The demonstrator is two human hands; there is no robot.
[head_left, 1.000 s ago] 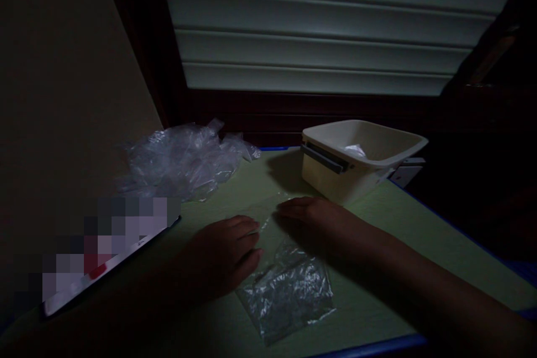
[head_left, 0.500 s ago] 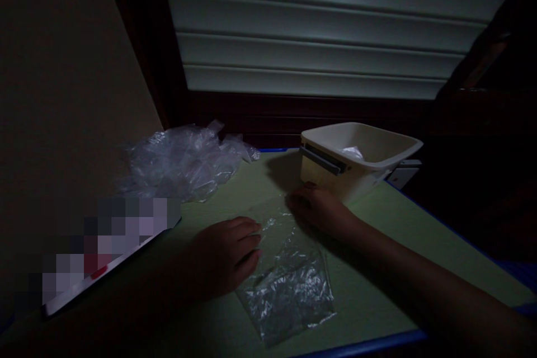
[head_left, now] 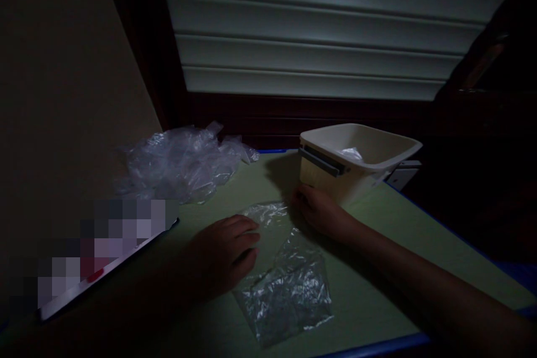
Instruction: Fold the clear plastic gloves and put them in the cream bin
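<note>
A clear plastic bag (head_left: 289,296) lies flat and wrinkled on the pale green tabletop (head_left: 361,302). My left hand (head_left: 229,254) rests palm down over the bag's left edge, its fingers stretched out and slightly apart. At the bag's far right corner, my right hand (head_left: 316,210) has its fingers curled together in a pinch, close to the front of the cream bin. The fingertips of that hand are dim and partly hidden, but the film's edge runs up to them.
Several crumpled clear bags form a pile (head_left: 180,162) at the back left. The cream plastic bin (head_left: 356,184) with a grey handle stands back right, some clear film inside. A blurred-out flat object (head_left: 113,257) leans at the left. Behind is a slatted shutter (head_left: 310,39).
My right hand has shifted slightly to the right. The far part of the bag now shows more bright creases between the hands. My left hand is nearly still.
</note>
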